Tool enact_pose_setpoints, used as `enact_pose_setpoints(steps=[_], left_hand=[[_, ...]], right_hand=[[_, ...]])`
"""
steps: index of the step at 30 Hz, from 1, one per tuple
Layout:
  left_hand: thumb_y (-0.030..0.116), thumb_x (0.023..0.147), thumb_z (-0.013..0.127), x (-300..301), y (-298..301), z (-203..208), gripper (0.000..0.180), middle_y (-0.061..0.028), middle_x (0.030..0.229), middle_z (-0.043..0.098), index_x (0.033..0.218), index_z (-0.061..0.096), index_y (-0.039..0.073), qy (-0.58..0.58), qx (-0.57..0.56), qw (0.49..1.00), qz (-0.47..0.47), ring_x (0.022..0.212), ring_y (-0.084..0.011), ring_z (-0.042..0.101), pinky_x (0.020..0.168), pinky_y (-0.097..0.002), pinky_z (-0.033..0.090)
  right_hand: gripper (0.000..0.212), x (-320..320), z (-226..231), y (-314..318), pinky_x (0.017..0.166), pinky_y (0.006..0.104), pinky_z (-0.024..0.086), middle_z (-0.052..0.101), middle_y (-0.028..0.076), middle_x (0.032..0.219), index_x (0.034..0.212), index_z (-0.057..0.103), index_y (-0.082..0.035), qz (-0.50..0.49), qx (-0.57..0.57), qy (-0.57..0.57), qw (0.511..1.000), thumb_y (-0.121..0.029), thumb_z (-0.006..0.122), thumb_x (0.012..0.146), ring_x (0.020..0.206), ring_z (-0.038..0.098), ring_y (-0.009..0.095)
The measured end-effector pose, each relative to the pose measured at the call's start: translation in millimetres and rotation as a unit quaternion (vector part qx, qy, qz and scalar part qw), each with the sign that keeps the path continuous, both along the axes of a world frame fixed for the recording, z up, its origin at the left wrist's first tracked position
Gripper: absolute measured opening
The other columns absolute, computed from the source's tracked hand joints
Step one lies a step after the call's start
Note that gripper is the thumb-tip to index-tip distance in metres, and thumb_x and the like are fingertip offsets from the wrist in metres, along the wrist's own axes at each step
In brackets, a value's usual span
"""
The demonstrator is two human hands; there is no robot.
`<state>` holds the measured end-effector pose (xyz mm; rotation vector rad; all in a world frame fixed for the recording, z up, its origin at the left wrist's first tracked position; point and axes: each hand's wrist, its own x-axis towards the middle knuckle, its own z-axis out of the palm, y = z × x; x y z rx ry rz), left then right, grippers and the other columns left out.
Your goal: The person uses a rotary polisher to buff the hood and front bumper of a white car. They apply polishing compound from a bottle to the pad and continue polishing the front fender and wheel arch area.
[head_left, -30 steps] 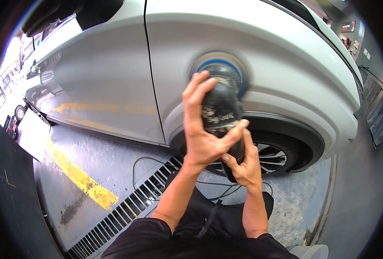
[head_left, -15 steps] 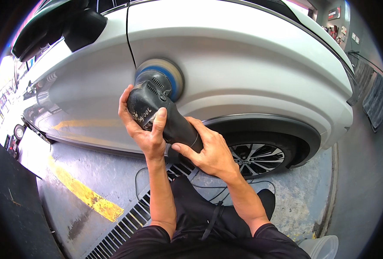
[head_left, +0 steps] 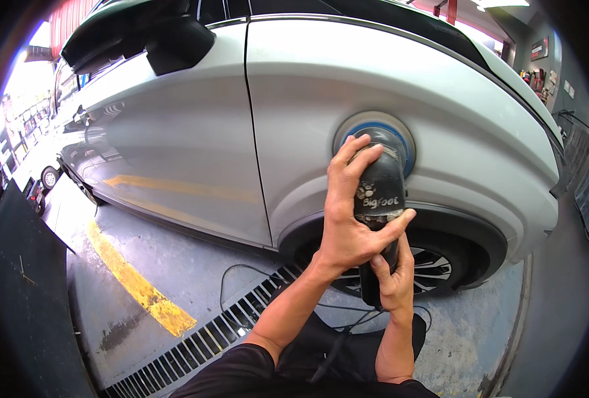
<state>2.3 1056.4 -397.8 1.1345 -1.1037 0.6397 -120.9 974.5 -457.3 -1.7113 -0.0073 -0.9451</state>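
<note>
A black car polisher (head_left: 379, 176) is pressed with its round pad (head_left: 347, 129) against the white car's fender panel (head_left: 307, 99), above the wheel arch. The pad has a blue backing and a pale, blurred rim. My left hand (head_left: 347, 219) wraps over the polisher's body, fingers on its head and thumb across the lower part. Lower down, my right hand (head_left: 396, 278) grips the handle, its fingers partly hidden behind it. The polisher stands nearly upright in the view, handle toward me.
Below the arch sits the car's wheel (head_left: 430, 268). A power cord (head_left: 241, 268) loops over the floor beside a metal drain grate (head_left: 201, 348). A black side mirror (head_left: 175, 43) juts out at upper left, and a dark panel (head_left: 29, 285) stands at far left.
The polisher and both hands have moved right along the car, from near the panel seam to above the wheel arch. The polisher has turned more upright. The view has shifted too.
</note>
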Motion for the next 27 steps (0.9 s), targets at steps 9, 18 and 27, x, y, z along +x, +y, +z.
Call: enact_pose_setpoints(steps=[9, 18, 27], left_hand=[[0.014, 0.076, 0.088, 67, 47, -3, 0.090, -0.0224, 0.159, 0.048, 0.155, 0.047, 0.002, 0.048, -0.100, 0.994, 0.003, 0.148, -0.0354, 0.047, 0.125, -0.0452, 0.037], [0.018, 0.086, 0.084, 115, 88, 72, 0.074, -0.0164, 0.149, 0.055, 0.151, 0.053, 0.000, -0.019, -0.167, 0.979, 0.111, 0.135, -0.0279, 0.056, 0.119, -0.0415, 0.042], [0.016, 0.082, 0.091, 103, 82, 194, 0.069, -0.0155, 0.110, 0.075, 0.140, 0.062, -0.008, 0.109, -0.029, 0.991, -0.073, 0.091, -0.0186, 0.075, 0.086, -0.0279, 0.060]], right_hand=[[0.065, 64, 27, 20, 0.091, 0.0421, 0.059, 0.078, 0.025, 0.110, 0.137, 0.061, 0.001, 0.038, -0.095, 0.055, 0.993, -0.039, 0.085, 0.091, 0.105, 0.079, 0.038], [0.067, 114, 109, 46, 0.084, 0.0423, 0.058, 0.077, 0.021, 0.094, 0.130, 0.068, 0.001, 0.064, -0.150, 0.072, 0.984, -0.050, 0.084, 0.091, 0.092, 0.078, 0.034], [0.106, 81, 162, 50, 0.113, 0.0395, 0.048, 0.058, 0.026, 0.148, 0.173, 0.009, -0.006, 0.186, -0.115, 0.011, 0.976, -0.030, 0.080, 0.098, 0.130, 0.063, 0.032]])
